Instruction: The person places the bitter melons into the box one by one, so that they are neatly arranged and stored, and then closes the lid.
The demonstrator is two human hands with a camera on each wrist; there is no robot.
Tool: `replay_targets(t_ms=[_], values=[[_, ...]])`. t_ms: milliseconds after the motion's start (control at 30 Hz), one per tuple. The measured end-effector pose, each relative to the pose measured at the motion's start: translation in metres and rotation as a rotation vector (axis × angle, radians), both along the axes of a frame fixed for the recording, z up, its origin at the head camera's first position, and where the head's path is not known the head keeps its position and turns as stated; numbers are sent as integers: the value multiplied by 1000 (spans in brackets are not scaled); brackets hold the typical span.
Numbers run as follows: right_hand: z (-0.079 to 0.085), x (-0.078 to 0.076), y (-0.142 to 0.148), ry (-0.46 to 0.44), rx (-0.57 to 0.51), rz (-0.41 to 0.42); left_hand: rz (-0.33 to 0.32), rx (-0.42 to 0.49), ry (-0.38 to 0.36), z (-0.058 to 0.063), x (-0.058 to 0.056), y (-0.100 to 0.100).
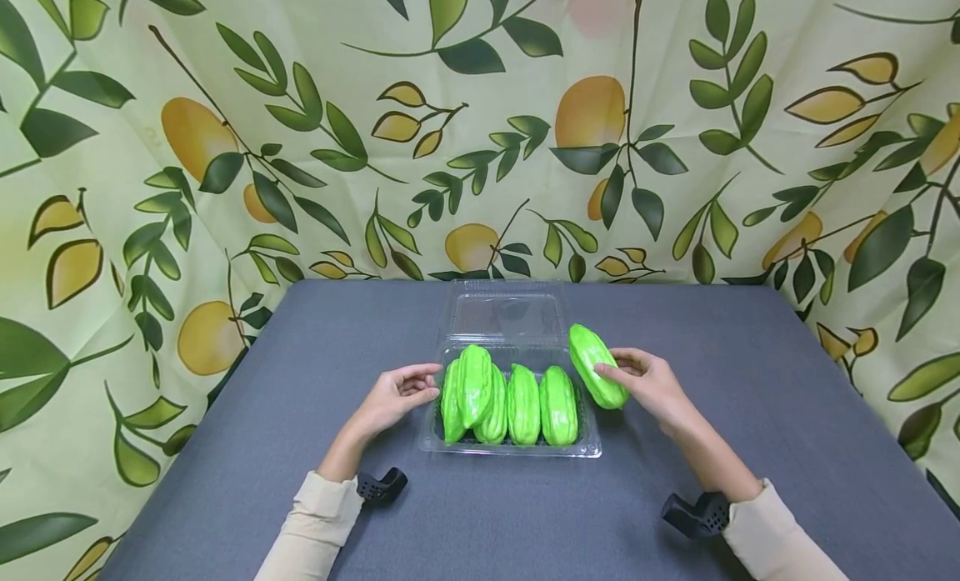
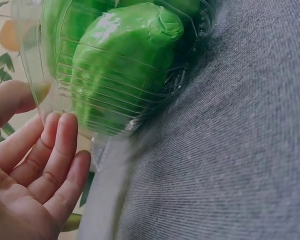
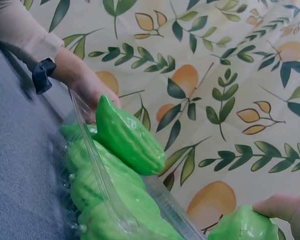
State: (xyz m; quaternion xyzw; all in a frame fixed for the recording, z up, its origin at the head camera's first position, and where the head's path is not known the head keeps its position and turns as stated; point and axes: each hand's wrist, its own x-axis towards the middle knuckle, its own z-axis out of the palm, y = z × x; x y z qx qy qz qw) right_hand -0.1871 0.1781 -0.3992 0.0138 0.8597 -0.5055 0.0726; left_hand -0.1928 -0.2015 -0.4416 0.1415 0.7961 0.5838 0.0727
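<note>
Several glossy, ridged green bitter melons (image 1: 523, 406) lie in a clear plastic clamshell container (image 1: 517, 451), the leftmost group with one melon (image 1: 476, 387) on top of the others. My left hand (image 1: 399, 393) is at the container's left side, thumb and fingers about its rim; in the left wrist view the thumb (image 2: 15, 100) overlaps the clear plastic. My right hand (image 1: 651, 387) grips another bitter melon (image 1: 592, 364) between thumb and fingers, tilted, beside the container's right edge. In the right wrist view only part of this melon (image 3: 245, 225) shows.
The container's hinged lid (image 1: 510, 314) lies open behind it, toward the back edge of the grey cloth-covered table (image 1: 300, 339). A leaf-and-fruit patterned curtain (image 1: 480, 147) hangs behind and at the sides. Both wrists carry black camera mounts (image 1: 382, 486).
</note>
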Motion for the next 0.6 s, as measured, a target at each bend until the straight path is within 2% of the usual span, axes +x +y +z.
replay_targets(t_ms=[600], values=[[2, 9, -13, -2, -30, 27, 3, -18, 16, 1, 2, 5]])
